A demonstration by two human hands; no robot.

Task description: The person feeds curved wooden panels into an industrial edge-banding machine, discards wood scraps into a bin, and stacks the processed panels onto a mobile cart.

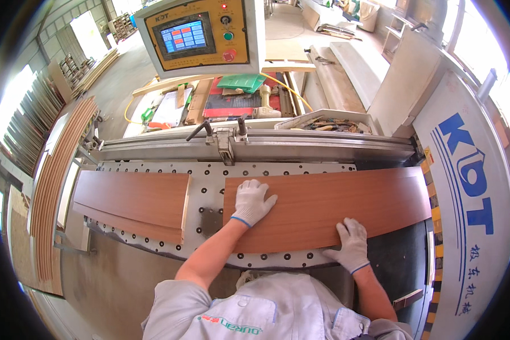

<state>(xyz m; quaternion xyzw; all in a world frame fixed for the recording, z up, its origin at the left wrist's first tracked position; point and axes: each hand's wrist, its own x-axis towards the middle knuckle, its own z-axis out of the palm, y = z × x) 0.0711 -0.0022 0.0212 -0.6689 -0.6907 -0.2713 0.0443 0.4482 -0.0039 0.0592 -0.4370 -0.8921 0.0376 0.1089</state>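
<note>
A long reddish-brown wood-grain panel (323, 204) lies flat on the perforated metal bed, its right end reaching into the machine's side. My left hand (252, 202), in a white knitted glove with a blue cuff, rests on top of the panel near its left end, thumb apart from the fingers. At the near edge, my right hand (351, 246), gloved alike, touches the panel with its fingers on the top face and its thumb stretched to the left. To the left, across a gap, lies a stack of similar panels (133, 198), slightly offset from each other.
Behind the panels runs a metal fence rail (300, 150) with a clamp-like stop (225, 144). A control box with a lit screen (182, 37) hangs beyond it. A nail gun (265, 102) and a tray of scraps (328, 122) sit behind. The white machine housing (464, 187) stands at right; stacked boards (59, 187) stand left.
</note>
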